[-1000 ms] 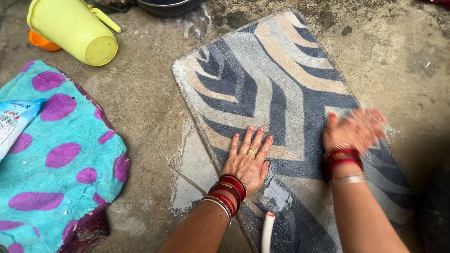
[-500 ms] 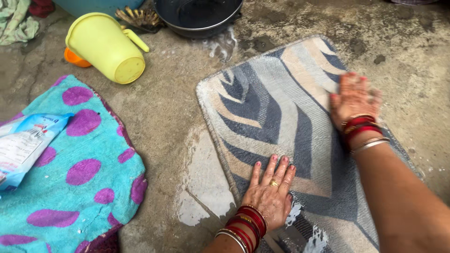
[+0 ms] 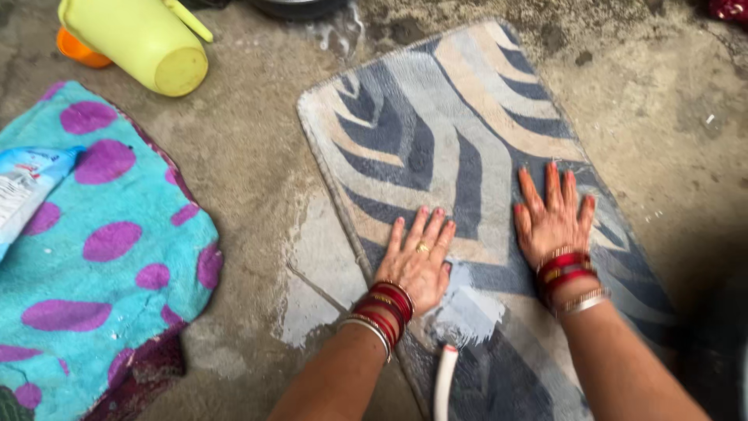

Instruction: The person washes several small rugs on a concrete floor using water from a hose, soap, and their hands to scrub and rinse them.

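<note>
Floor (image 3: 249, 156) of rough grey concrete, wet in patches, carries everything shown. Mat (image 3: 467, 156), rectangular, with a chevron pattern in dark blue, grey and beige, lies flat on the floor at centre-right, running from the upper middle towards the lower right edge; its near part is soaked and foamy. Towel (image 3: 101, 257), turquoise with purple spots, lies spread on the floor at left, well apart from the mat. Jug (image 3: 136, 39), yellow plastic, lies tipped on its side at upper left, base towards the camera, with an orange object (image 3: 74, 51) just behind it. Packet (image 3: 23, 187), blue and white, rests on the towel's left edge. Puddle (image 3: 319, 265) of pale soapy water spreads on the floor along the mat's left edge. Left hand (image 3: 417, 261), fingers spread and palm down, presses flat on the mat near its left edge; red and gold bangles circle the wrist. Right hand (image 3: 553, 218), also flat with fingers spread, presses on the mat just to the right, near but apart from the left hand. Hose (image 3: 444, 386), white, ends on the mat between the forearms.
</note>
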